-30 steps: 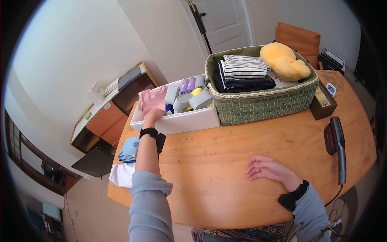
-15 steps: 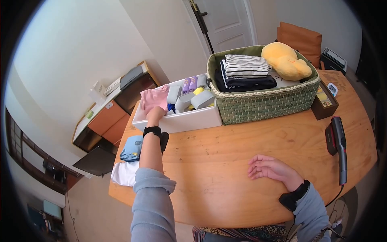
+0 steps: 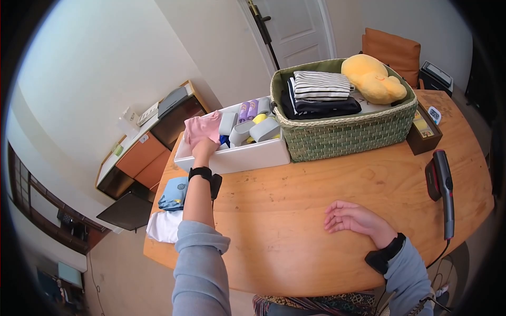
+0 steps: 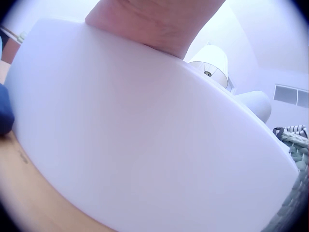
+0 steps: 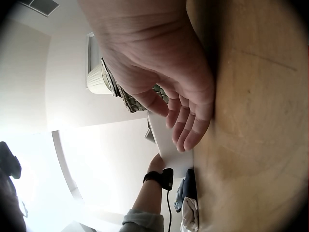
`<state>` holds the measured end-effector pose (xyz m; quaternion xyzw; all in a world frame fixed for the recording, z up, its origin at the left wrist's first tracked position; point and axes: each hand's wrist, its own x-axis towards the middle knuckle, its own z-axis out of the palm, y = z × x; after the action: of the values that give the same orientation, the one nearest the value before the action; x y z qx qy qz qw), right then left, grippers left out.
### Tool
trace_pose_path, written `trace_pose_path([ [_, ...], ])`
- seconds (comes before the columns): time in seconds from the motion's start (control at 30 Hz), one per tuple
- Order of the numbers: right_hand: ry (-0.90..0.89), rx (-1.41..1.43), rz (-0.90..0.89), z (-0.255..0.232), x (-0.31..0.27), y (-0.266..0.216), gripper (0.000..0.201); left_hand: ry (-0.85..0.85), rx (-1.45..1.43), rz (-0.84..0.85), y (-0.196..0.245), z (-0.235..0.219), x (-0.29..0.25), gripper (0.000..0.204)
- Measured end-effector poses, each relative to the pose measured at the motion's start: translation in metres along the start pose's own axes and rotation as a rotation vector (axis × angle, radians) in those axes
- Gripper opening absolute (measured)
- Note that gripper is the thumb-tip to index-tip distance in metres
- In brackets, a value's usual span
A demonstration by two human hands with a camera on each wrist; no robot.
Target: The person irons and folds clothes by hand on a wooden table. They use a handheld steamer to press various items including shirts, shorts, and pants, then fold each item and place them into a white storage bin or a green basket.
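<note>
My left hand [image 3: 205, 149] reaches over the front wall of a white box [image 3: 247, 158], right at a pink cloth [image 3: 200, 128] inside. Its fingers are hidden in the cloth and behind the wall. In the left wrist view only the heel of that hand [image 4: 149, 21] shows above the wide white wall. Beside the pink cloth, the box holds grey rounded containers [image 3: 264, 130] and purple rolled packets [image 3: 247, 110]. My right hand [image 3: 356, 218] rests on its side on the wooden table, fingers loosely bent, nothing in them.
A green woven basket [image 3: 348, 138] with folded clothes [image 3: 321, 87] and a yellow plush toy [image 3: 371, 79] adjoins the box. Folded blue [image 3: 174, 194] and white [image 3: 164, 226] cloths lie at the left edge. A corded grey-and-red handheld appliance [image 3: 445, 192] and a brown box [image 3: 426, 143] are at right.
The head view has shifted slightly. My left hand stays at the pink cloth in the box with little visible movement, and my right hand keeps its place on the table.
</note>
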<state>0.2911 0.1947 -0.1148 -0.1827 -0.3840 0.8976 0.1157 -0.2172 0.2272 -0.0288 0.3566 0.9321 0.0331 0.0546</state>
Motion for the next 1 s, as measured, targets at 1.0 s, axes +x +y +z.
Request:
trace_pose_path([
  [1.0,-0.005,0.0,-0.008,0.0,-0.003,0.0,0.017,0.822,-0.421,0.103,-0.005,0.019,-0.012,0.037],
])
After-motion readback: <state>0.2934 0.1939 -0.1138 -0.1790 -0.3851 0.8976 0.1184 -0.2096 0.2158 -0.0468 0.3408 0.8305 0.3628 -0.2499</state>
